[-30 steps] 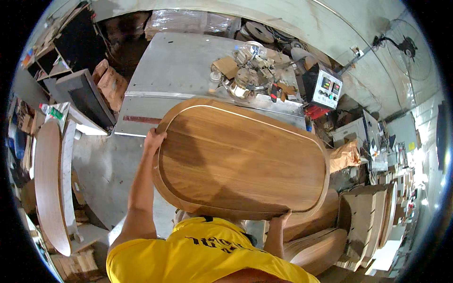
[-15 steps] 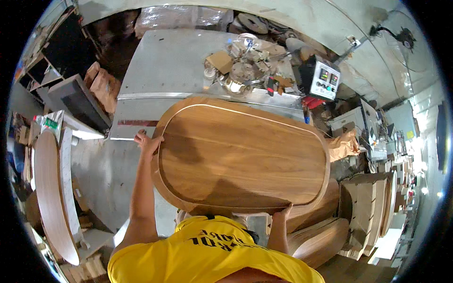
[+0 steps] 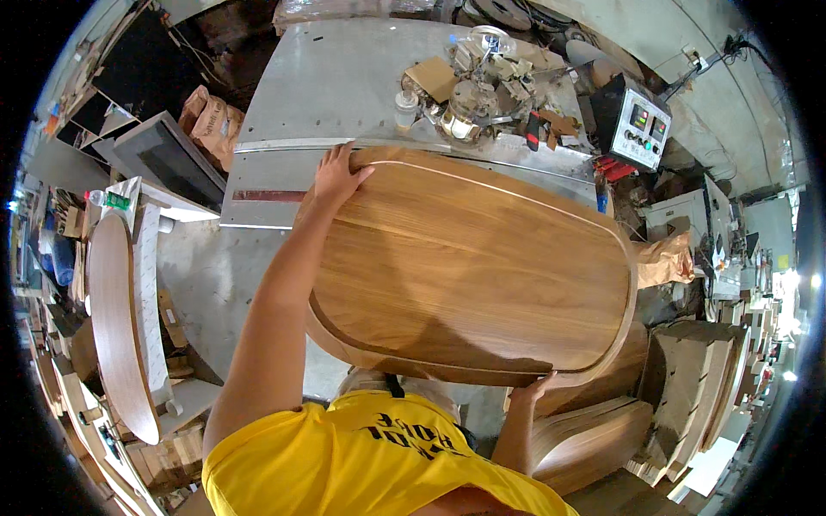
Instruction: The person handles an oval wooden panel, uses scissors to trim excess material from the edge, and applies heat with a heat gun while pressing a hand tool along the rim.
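Observation:
A large wooden tabletop [image 3: 482,267] with rounded corners and a slightly raised rim spans the space before me, overlapping the grey bench. At its far left corner my left hand [image 3: 339,176] grips the rim, fingers toward the outer edge and thumb on the inner side. My right hand [image 3: 535,387] holds the near rim, right of the middle, its thumb on top and its other fingers mostly hidden beneath. A shadow falls across the wood grain. The underside of the tabletop is out of sight.
Ahead stands a grey metal bench [image 3: 301,95] with cluttered parts, a clear jar [image 3: 406,110] and cardboard. A control box [image 3: 638,127] is at far right. More curved wooden panels [image 3: 594,439] lie at near right; an oval board [image 3: 120,327] is on the left.
My left hand has moved forward and right along the rim to the far left corner. My right hand keeps its hold on the near rim. The view has shifted slightly.

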Demonstrator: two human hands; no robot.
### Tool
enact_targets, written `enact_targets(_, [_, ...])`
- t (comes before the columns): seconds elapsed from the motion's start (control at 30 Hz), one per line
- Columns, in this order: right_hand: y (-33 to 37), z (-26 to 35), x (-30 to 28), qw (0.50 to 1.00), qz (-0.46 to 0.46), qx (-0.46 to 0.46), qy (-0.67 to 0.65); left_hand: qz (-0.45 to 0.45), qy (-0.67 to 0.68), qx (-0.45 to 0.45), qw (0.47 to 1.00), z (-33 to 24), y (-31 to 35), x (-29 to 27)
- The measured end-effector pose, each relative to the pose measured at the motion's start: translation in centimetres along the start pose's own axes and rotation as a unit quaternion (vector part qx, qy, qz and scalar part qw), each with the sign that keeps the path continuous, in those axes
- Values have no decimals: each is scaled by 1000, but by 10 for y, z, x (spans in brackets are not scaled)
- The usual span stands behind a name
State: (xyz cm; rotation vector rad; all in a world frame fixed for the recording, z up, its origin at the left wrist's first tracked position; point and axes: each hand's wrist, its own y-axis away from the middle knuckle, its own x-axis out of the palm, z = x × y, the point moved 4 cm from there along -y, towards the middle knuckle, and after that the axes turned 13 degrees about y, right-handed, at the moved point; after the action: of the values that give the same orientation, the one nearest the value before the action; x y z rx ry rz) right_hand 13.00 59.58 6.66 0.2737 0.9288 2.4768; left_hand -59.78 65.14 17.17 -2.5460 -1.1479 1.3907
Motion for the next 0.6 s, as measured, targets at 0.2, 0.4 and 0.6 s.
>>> enact_targets(0.2, [10,-8,10,999,-27,-4,-46,58,39,1,998,2,-33,13])
enact_targets(0.4, [4,25,-3,983,-13,-98,-154,76,3,-19,997,19,-50,17])
enact_targets(0.6, [-39,36,-68,929,303,-151,-148,119,57,-80,988,15,-60,24])
